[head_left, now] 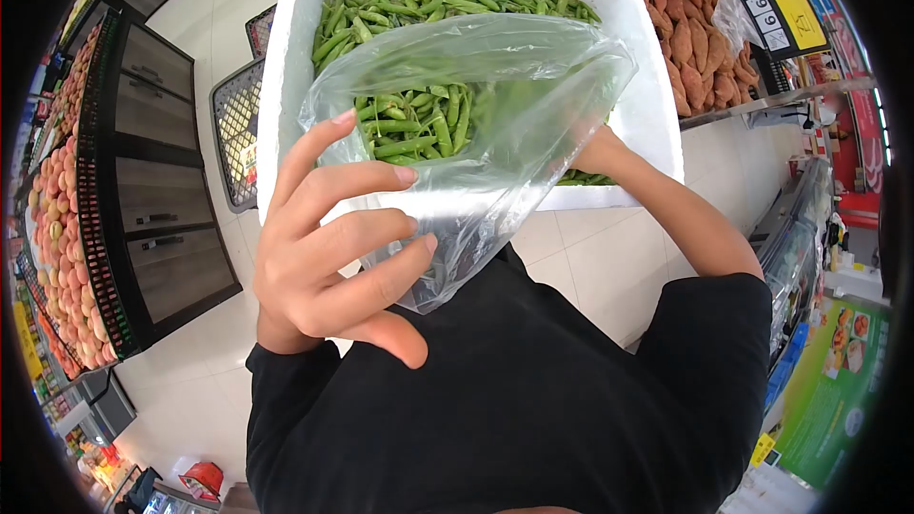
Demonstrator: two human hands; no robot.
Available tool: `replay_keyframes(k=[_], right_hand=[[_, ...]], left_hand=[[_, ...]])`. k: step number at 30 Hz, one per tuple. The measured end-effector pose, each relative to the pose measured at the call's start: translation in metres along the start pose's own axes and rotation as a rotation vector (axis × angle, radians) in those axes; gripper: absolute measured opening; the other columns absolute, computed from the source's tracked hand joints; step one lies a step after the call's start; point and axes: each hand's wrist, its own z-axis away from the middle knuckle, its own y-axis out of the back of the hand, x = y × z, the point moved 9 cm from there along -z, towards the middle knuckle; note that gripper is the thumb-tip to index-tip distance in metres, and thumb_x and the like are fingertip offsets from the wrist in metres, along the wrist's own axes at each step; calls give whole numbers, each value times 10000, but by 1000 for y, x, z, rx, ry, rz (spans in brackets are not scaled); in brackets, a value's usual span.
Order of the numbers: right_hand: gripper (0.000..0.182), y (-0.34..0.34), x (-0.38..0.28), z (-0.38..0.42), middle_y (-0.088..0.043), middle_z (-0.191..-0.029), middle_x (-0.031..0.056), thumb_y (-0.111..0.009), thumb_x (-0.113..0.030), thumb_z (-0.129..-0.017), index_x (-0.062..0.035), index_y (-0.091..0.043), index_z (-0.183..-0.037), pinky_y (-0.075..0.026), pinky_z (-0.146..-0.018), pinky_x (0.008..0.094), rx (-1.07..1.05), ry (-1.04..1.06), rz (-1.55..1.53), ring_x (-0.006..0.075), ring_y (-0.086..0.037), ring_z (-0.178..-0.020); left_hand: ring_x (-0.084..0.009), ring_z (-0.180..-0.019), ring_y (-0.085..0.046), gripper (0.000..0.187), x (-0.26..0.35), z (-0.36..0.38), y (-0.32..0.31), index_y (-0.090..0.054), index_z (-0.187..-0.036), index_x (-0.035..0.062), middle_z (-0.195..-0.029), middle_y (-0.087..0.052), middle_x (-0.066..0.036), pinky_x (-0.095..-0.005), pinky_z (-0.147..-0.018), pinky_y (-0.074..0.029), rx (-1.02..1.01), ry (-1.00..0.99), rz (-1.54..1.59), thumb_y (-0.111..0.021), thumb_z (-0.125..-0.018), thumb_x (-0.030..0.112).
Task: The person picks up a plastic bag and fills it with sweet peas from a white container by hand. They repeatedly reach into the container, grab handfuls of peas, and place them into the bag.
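Note:
A clear plastic bag [457, 190] hangs spread over the near side of a white foam box [290, 105], its mouth wide. Green pea pods [419, 124] fill much of the box, and some show through the film. At the bag's left side is my left hand [333, 238], its fingers spread and slightly curled, fingertips against or just over the film; I see no firm grip. My right hand [590, 145] reaches into the box at the bag's right edge. Film covers its fingers, so what they hold, if anything, is hidden.
Sweet potatoes [700, 48] are heaped right of the box, beside a yellow price sign [781, 0]. Black plastic crates [236, 133] stand at its left. Farther left, a dark cabinet [162, 181] stands beside a peach display [62, 238]. Pale floor tiles [181, 362] lie below.

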Motion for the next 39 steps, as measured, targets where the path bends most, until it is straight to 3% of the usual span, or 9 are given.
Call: replay_keyframes(k=[10, 17, 20, 24, 26, 27, 30, 35, 39], right_hand=[[764, 10, -23, 2, -464, -1100, 295, -800, -266, -643, -59, -387, -1252, -488, -843, 460, 25, 51, -18, 456, -551, -992], [751, 3, -8, -5, -471, -1195, 257, -758, -162, -647, -70, -415, -1309, -457, -915, 432, -94, 56, 97, 423, -551, -1025], [677, 45, -55, 13, -532, -1208, 216, -725, -113, -653, -60, -482, -1283, -439, -947, 405, 80, 297, -33, 389, -554, -1059], [571, 88, -53, 17, -631, -1085, 194, -705, -91, -670, -43, -540, -1214, -436, -946, 377, 178, 150, -105, 338, -567, -1075], [572, 118, -45, 17, -639, -1069, 148, -711, -105, -695, -46, -531, -1235, -447, -923, 356, 290, 133, -301, 273, -592, -1038], [573, 135, -47, 22, -632, -1049, 127, -709, -104, -713, -41, -518, -1250, -462, -888, 333, 321, 92, -393, 224, -594, -1004], [597, 191, -36, 35, -600, -996, 84, -711, -81, -756, -33, -459, -1295, -505, -734, 272, 453, -14, -606, 133, -601, -877], [494, 297, -98, 71, -584, -1023, 91, -713, -34, -780, -44, -463, -1205, -551, -588, 296, 679, 235, -1009, 177, -635, -801], [449, 332, -184, 95, -570, -1099, 127, -664, -99, -831, -65, -451, -1224, -558, -566, 270, 706, 500, -1116, 189, -633, -856]], left_hand=[[-292, -810, -640, 711, -7, 11, 13, -660, -777, 62, -766, -583, -36, -612, -877, -437, 77, -26, 1, -428, -790, 734], [-273, -818, -651, 721, -15, 0, -1, -634, -778, 40, -733, -598, -54, -547, -907, -454, -33, -19, -207, -463, -766, 740], [-268, -812, -656, 710, -19, 1, 9, -638, -788, 21, -711, -609, -55, -522, -892, -471, 3, -18, -53, -497, -759, 716], [-274, -810, -639, 436, -29, -8, 37, -667, -846, 23, -740, -617, -67, -429, -823, -501, 175, 36, -217, -680, -788, 454], [-306, -872, -644, 234, -55, -14, 46, -655, -904, 6, -877, -645, -120, -403, -845, -495, 187, 392, -256, -678, -794, 212], [-311, -914, -620, 324, -59, -20, 42, -641, -1027, 31, -1002, -626, -127, -367, -844, -490, 93, 399, -296, -738, -729, 117], [-316, -908, -615, 447, -71, -27, 13, -604, -1137, 57, -1003, -619, -131, -370, -839, -491, -182, 388, -423, -745, -721, 144], [-289, -839, -637, 243, -94, -39, -37, -612, -992, 70, -881, -656, -83, -402, -732, -498, -445, 173, -589, -667, -773, 160], [-325, -700, -630, 135, -115, -60, -47, -611, -890, 41, -777, -660, -109, -439, -638, -490, -428, 284, -512, -588, -844, 166]])
